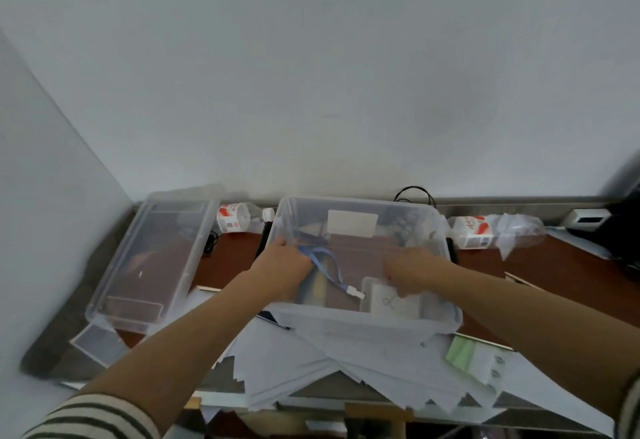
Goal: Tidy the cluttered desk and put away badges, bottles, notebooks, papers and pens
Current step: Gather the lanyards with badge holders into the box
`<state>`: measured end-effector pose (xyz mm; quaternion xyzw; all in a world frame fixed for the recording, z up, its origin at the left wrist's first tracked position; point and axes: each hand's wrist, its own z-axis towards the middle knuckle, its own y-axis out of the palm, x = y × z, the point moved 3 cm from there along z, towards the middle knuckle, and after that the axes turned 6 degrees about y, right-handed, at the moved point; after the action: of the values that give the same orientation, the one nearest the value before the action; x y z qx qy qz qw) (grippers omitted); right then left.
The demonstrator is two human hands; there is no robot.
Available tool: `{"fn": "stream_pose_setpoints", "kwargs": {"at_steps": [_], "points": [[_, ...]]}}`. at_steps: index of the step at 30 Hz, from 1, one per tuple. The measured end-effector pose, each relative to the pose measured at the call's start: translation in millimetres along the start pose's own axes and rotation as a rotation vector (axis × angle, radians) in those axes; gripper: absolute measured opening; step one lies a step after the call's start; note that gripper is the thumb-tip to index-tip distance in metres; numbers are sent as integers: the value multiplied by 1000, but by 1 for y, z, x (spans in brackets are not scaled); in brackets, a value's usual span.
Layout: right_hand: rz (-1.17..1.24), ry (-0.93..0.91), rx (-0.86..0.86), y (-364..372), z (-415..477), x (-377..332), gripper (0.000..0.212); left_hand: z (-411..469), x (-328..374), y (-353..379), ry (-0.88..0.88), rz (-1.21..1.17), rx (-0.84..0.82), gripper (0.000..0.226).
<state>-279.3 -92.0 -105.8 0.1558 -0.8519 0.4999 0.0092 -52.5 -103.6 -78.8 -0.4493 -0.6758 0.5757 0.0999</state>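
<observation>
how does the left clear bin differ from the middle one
The middle bin holds a blue lanyard and a badge, with the left hand and right hand reaching in; the left bin shows nothing plainly inside. The left bin sits skewed at the corner of the desk; the middle bin sits square, its near edge on papers. Both are clear plastic, lidless.

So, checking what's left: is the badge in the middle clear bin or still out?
In. The badge holder lies below the rim of the clear bin; the left hand grips its blue lanyard inside it.
</observation>
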Motion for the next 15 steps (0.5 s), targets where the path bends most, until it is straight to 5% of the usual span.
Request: {"fn": "stream_pose_setpoints", "kwargs": {"at_steps": [6, 9, 15], "points": [[-32, 5, -97, 8, -1, -14, 48, 2, -9, -13, -6, -294, 82, 24], [23, 22, -89, 0, -5, -8, 36, 10, -21, -26, 23, -366, 84, 17], [273, 140, 376, -58, -42, 42, 32, 47, -46, -61, 21, -405, 180, 27]]}}
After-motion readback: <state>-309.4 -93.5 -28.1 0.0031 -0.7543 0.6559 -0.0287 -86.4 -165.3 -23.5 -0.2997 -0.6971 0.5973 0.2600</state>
